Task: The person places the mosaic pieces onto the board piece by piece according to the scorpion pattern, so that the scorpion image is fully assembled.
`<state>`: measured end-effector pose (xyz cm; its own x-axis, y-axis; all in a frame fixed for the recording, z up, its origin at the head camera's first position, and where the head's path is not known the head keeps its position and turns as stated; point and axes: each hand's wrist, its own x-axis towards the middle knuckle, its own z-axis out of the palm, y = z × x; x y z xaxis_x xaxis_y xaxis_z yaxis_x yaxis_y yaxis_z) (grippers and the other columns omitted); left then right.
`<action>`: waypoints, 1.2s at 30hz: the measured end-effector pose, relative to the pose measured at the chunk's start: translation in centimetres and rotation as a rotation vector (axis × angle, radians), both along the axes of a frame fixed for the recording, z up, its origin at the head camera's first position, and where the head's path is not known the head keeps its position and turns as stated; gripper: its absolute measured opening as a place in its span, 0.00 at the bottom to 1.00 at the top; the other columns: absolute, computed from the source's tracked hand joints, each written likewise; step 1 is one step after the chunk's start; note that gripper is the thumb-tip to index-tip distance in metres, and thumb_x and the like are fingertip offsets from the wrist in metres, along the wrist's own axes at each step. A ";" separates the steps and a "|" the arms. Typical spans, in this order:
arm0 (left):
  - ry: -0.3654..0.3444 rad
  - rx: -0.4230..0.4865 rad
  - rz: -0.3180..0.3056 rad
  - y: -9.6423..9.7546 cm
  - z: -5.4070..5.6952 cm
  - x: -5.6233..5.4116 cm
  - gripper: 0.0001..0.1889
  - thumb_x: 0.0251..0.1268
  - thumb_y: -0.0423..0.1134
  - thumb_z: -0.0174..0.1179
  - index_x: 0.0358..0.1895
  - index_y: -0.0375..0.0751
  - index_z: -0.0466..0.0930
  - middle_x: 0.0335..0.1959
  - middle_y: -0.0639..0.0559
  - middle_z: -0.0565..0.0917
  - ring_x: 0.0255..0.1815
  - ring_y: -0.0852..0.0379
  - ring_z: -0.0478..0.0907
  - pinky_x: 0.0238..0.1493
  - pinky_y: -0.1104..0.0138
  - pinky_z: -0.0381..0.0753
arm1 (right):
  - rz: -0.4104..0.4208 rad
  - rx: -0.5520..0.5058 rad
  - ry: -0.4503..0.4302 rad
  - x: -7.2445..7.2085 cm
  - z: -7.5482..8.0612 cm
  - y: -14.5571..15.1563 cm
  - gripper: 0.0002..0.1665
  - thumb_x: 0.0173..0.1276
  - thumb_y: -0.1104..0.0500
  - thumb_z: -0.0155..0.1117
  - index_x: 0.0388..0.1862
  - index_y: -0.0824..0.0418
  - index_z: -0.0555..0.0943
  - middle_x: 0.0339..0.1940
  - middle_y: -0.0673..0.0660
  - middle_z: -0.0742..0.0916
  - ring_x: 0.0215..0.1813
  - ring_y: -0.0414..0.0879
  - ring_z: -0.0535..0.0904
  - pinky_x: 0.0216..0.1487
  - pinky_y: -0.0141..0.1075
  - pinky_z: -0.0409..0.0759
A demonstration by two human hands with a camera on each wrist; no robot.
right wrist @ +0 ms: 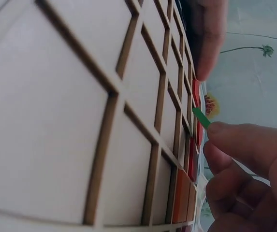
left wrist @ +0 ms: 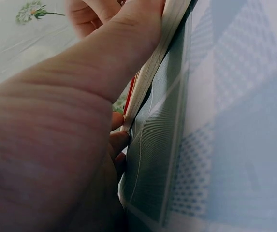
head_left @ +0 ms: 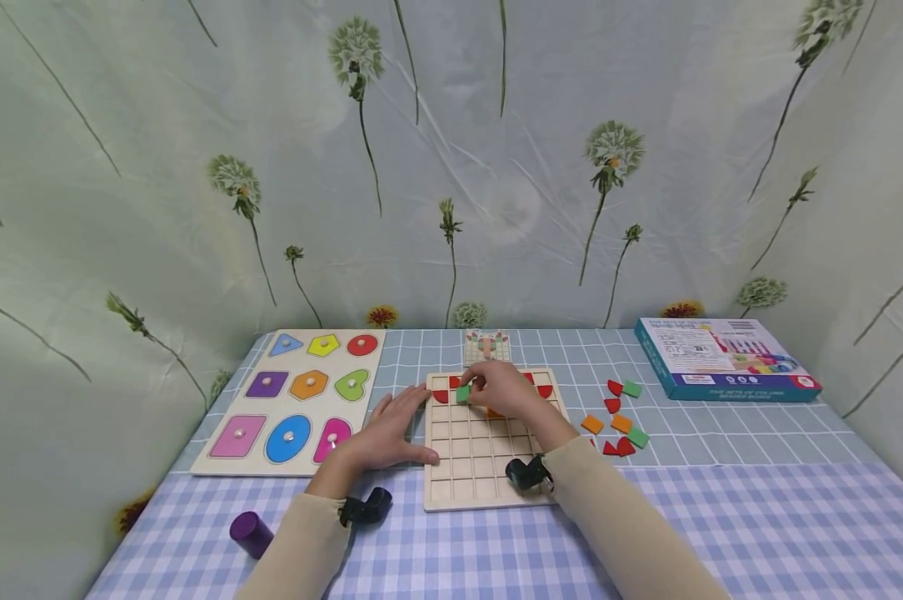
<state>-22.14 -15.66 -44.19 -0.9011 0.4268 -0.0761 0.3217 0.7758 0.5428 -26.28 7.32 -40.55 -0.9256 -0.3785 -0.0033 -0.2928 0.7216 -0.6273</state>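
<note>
- Grip: right hand point(head_left: 506, 392) holds 1 green square tile point(head_left: 462, 394), thumb and fingertip closed to the tile's thickness; remaining fingers curled, holding nothing visible.
- Tile at the far-left part of the wooden grid board point(head_left: 461, 471), around the 2nd row from its far edge, 2nd column from its left.
- Key relation: tile juts leftward from the fingertips. Right wrist view shows it near edge-on, tilted to the board's face, free edge toward the ribs. Contact with a rib: cannot tell.
- Square outline, so no long axis; judged to matter most: levelling that tilt and matching edges to ribs.
- Red tile point(head_left: 440, 396) in the board's left column, just beside the green; orange tile point(head_left: 494, 413) partly under the right hand.
- Right hand clearly nearer the tile. Left hand point(head_left: 391, 429) lies along the board's left edge, fingers extended, thumb at the rim, no tile seen in it; probably steadying.
- Loose tiles point(head_left: 621, 423) right of the board.
</note>
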 end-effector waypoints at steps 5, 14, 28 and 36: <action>0.007 -0.003 -0.005 0.0 -0.2 0.0 0.58 0.47 0.63 0.74 0.80 0.47 0.52 0.83 0.48 0.53 0.85 0.45 0.44 0.83 0.44 0.34 | 0.001 0.044 0.010 0.0 0.1 -0.5 0.11 0.66 0.63 0.68 0.48 0.56 0.85 0.24 0.49 0.81 0.23 0.41 0.71 0.32 0.33 0.69; 0.010 0.001 -0.001 -0.1 -0.3 0.0 0.58 0.46 0.63 0.74 0.80 0.47 0.53 0.82 0.48 0.54 0.84 0.46 0.44 0.83 0.44 0.35 | 0.019 0.061 -0.001 0.1 0.5 -1.1 0.12 0.66 0.64 0.68 0.48 0.57 0.86 0.24 0.49 0.80 0.26 0.41 0.71 0.30 0.33 0.68; 0.019 0.015 -0.004 -0.1 -0.2 0.1 0.58 0.47 0.62 0.74 0.79 0.45 0.53 0.82 0.47 0.55 0.84 0.45 0.45 0.82 0.43 0.35 | 0.025 0.078 0.006 0.0 0.6 -1.2 0.09 0.67 0.62 0.67 0.45 0.55 0.87 0.28 0.51 0.82 0.28 0.42 0.72 0.32 0.33 0.68; 0.009 0.001 -0.001 0.0 -0.2 -0.1 0.58 0.47 0.62 0.74 0.80 0.47 0.53 0.82 0.48 0.54 0.84 0.45 0.44 0.83 0.44 0.35 | 0.011 0.059 -0.055 0.1 0.1 -0.6 0.08 0.69 0.60 0.66 0.44 0.52 0.87 0.34 0.51 0.85 0.32 0.44 0.74 0.32 0.33 0.72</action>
<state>-22.24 -15.66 -44.37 -0.9013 0.4279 -0.0673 0.3275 0.7749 0.5407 -26.20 6.70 -40.41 -0.9191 -0.3866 -0.0761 -0.2677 0.7545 -0.5993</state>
